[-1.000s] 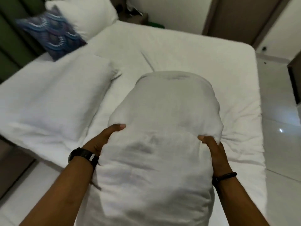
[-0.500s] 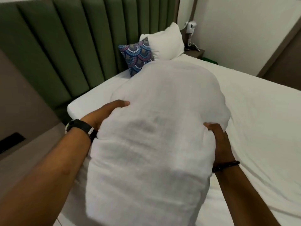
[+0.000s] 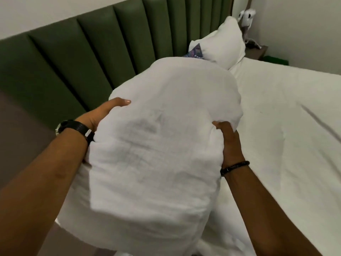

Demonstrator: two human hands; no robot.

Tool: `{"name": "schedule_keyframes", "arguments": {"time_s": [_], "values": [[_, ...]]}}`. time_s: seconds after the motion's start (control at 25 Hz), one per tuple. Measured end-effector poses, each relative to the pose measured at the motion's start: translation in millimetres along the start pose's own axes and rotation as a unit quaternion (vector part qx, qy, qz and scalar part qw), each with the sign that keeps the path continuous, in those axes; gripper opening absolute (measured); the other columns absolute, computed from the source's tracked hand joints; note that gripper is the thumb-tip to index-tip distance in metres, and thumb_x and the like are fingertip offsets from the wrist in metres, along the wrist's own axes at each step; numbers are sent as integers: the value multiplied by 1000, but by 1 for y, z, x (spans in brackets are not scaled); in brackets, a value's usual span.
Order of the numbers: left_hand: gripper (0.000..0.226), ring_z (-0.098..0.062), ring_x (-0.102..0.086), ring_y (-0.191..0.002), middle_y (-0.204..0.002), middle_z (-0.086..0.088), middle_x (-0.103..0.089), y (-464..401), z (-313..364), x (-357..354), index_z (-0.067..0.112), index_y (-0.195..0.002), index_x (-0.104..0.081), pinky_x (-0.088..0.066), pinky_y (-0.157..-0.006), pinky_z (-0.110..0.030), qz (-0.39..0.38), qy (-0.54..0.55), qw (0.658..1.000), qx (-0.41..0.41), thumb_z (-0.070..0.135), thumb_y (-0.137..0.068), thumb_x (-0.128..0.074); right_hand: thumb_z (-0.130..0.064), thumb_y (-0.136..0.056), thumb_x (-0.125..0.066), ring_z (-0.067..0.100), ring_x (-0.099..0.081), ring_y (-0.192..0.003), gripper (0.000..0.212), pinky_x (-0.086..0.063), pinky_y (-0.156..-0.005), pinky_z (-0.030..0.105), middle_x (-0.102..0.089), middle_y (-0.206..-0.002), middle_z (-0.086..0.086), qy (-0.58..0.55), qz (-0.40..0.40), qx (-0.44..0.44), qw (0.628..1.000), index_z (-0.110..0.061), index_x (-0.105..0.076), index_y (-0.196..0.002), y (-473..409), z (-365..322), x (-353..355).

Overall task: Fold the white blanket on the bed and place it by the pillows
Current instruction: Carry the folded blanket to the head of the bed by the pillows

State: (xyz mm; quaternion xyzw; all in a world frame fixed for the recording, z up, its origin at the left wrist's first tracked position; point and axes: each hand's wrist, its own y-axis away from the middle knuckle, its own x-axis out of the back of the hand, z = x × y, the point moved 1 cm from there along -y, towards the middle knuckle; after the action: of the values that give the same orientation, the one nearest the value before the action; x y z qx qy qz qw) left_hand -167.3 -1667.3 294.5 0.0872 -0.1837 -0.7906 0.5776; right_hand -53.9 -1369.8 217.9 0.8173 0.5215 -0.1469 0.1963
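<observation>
The folded white blanket [image 3: 162,137] is a thick bundle held up in front of me over the left part of the bed [image 3: 287,126]. My left hand [image 3: 103,113] grips its left side, thumb on top. Along the bundle's right edge, my right hand [image 3: 228,139] is closed on the fabric. Beyond the bundle, a white pillow [image 3: 223,45] leans against the headboard, and a corner of a blue patterned cushion [image 3: 195,52] peeks out beside it. The nearer pillow is hidden behind the blanket.
A green padded headboard [image 3: 88,52] runs along the left. A bedside table [image 3: 256,52] with a white device [image 3: 247,17] stands in the far corner. White sheet covers the mattress to the right. Brown floor [image 3: 22,137] lies at the left.
The blanket bundle has been carried left toward the headboard and pillows, and my view has swung that way. Both hands keep the same grip on its sides.
</observation>
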Motion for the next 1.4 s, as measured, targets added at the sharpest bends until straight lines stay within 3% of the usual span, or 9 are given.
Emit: {"name": "schedule_keyframes", "arguments": {"time_s": [0.2, 0.32, 0.44, 0.6, 0.76, 0.92, 1.12, 1.28, 1.4], "values": [[21, -15, -74, -70, -84, -1, -77, -96, 33, 110, 25, -81, -81, -58, -57, -25, -33, -6, 999, -12, 42, -74, -73, -10, -87, -56, 12, -52, -61, 31, -41, -63, 30, -55, -59, -9, -45, -7, 26, 999, -24, -59, -60, -77, 51, -106], [58, -22, -75, -80, -96, -7, -78, -177, 42, 177, 23, -95, -79, -60, -65, -32, -59, -50, 997, 32, 49, -44, -90, -26, -71, -64, 17, -61, -69, 11, -49, -65, 32, -63, -70, -3, -36, 26, 13, 999, -17, -67, -76, -132, 99, -160], [55, -21, -73, -92, -111, -4, -74, -267, 5, 223, 25, -114, -69, -56, -77, -33, -35, -174, 984, 10, 54, -69, -81, -36, -70, -65, 30, -65, -86, 39, -52, -75, 39, -68, -90, 9, 43, 76, -99, 991, -10, -68, -98, -188, 185, -181], [93, -28, -35, -141, -159, -12, -26, -341, -133, 212, 12, -154, -16, -32, -113, -41, -49, -486, 873, -8, 53, -86, -64, -51, -86, -64, 29, -46, -129, 80, -40, -107, 45, -45, -145, 4, 215, 190, -253, 924, -13, -32, -149, -215, 294, -150], [104, -32, -39, -135, -158, -7, -28, -351, -220, 210, 29, -153, -15, -35, -96, -53, 43, -643, 761, -75, 88, -71, -37, -78, -61, -69, 22, -47, -131, 107, -40, -103, 36, -45, -147, -5, 290, 212, -174, 917, -27, -32, -147, -246, 315, -133], [104, -37, -48, -126, -152, -12, -37, -359, -224, 206, 24, -152, -23, -39, -91, -53, 54, -645, 756, -102, 85, -69, -36, -44, -79, -76, 27, -60, -112, 78, -48, -88, 34, -58, -133, 5, 261, 243, -226, 906, -13, -40, -141, -242, 341, -120], [84, -44, -49, -123, -145, -21, -43, -367, -221, 221, 29, -153, -22, -45, -98, -49, 21, -474, 874, -101, 39, -81, -65, -22, -85, -66, 17, -65, -90, 20, -48, -66, 25, -69, -104, 1, 240, 290, -90, 922, -25, -59, -104, -233, 311, -119], [87, -38, -38, -136, -155, -17, -32, -361, -237, 219, 33, -154, -12, -37, -108, -45, -36, -438, 898, -21, 29, -86, -67, -34, -86, -68, 26, -63, -105, 32, -54, -81, 38, -66, -112, 0, 314, 268, -140, 900, -30, -55, -114, -205, 308, -110], [91, -39, -27, -142, -161, -14, -19, -352, -225, 204, 30, -154, -19, -33, -108, -54, 26, -549, 830, -96, 55, -73, -52, -49, -83, -67, 36, -43, -130, 76, -37, -108, 50, -49, -139, 15, 568, 269, -72, 774, -20, -35, -145, -230, 302, -112]]}}
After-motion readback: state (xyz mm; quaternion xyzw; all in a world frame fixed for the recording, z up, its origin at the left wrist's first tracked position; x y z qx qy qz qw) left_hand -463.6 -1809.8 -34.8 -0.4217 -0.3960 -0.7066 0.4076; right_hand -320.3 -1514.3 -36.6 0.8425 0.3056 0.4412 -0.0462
